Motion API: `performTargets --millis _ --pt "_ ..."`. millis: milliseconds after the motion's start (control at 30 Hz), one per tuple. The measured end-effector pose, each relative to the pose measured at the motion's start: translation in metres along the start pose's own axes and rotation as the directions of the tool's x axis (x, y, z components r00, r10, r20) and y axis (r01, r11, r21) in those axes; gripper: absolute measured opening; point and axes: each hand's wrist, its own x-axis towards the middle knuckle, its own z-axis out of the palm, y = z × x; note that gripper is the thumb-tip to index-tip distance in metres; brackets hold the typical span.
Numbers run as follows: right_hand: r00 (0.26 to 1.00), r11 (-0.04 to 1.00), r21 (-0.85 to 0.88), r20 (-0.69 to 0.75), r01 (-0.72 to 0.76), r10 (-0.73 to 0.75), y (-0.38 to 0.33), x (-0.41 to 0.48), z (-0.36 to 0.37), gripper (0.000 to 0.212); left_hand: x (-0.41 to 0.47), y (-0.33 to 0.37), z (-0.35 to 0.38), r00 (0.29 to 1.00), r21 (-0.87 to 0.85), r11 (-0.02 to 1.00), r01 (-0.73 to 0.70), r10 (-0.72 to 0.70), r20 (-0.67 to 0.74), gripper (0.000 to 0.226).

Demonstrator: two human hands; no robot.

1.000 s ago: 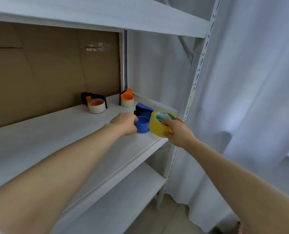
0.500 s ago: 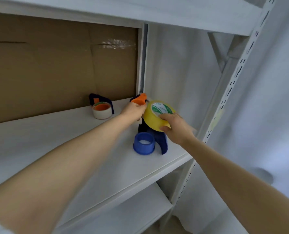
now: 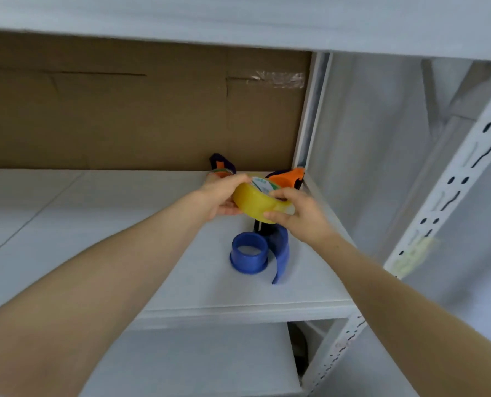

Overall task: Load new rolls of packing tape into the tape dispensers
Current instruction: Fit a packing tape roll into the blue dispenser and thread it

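Hands meet at the centre of the frame: the left hand [image 3: 220, 196] cups the yellow tape roll [image 3: 257, 203] from the left, fingers curled against its side, while the right hand [image 3: 300, 214] grips it from the right, thumb on the near face, fingers over the top. Roll is held tilted in the air above the white shelf [image 3: 95, 224]. Just below it, lower centre, the blue dispenser [image 3: 250, 253] sits on the shelf with its spool bare. Orange dispenser [image 3: 289, 177] sits in the back right corner, and a dark dispenser [image 3: 223, 163], partly hidden behind the left hand, stands against the cardboard [image 3: 124, 110].
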Motion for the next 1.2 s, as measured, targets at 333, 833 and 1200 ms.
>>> performTargets --millis 333,833,1200 --pt "0.999 0.757 0.653 0.025 -0.033 0.022 -0.027 0.011 0.027 0.021 -0.017 0.004 -0.030 0.997 -0.393 0.919 -0.026 -0.003 -0.072 0.016" --pt "0.988 0.637 0.758 0.064 -0.141 0.142 -0.048 0.021 0.046 0.033 -0.024 0.007 -0.047 0.985 -0.475 0.877 -0.066 0.134 0.110 0.029" --pt "0.985 0.601 0.783 0.092 -0.161 0.144 -0.056 0.017 0.045 0.030 -0.027 0.003 -0.054 0.974 -0.543 0.831 -0.119 0.204 0.100 0.022"
